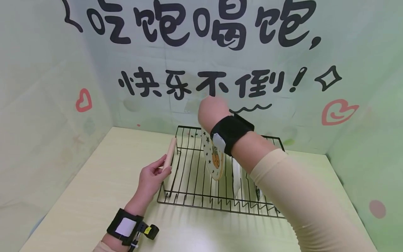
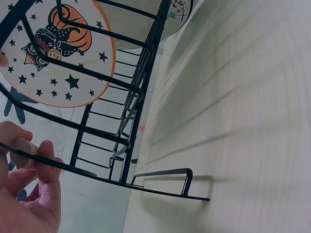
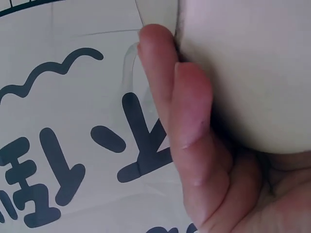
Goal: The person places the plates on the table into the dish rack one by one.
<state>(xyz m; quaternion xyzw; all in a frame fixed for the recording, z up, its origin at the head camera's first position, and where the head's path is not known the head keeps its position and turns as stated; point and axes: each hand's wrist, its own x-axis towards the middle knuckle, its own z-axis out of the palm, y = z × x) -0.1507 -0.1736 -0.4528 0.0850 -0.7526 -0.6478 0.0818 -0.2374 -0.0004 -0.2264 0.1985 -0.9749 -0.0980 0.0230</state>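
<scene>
A black wire dish rack [image 1: 189, 197] stands on the table. My left hand [image 1: 151, 178] grips a pale wooden rod [image 1: 170, 152] along the rack's left side; in the left wrist view, fingers and thumb pinch the rod's round end [image 2: 23, 150]. My right hand [image 1: 214, 110] holds a round plate [image 1: 214, 157] by its upper part, upright over the left-middle of the rack. This plate bears stars and an orange pumpkin figure [image 2: 70, 29]. Right fingers [image 3: 194, 107] lie along its pale face [image 3: 262, 87]; the thumb is hidden. Whether the plate's lower edge touches the wires cannot be told.
A white plate [image 1: 237, 178] stands on edge in the rack, right of the held one. Farther right, a dark-patterned piece [image 1: 259, 193] is mostly covered by the right sleeve [image 1: 302, 196]. A printed cloth wall [image 1: 176, 112] rises behind the table [image 1: 104, 168].
</scene>
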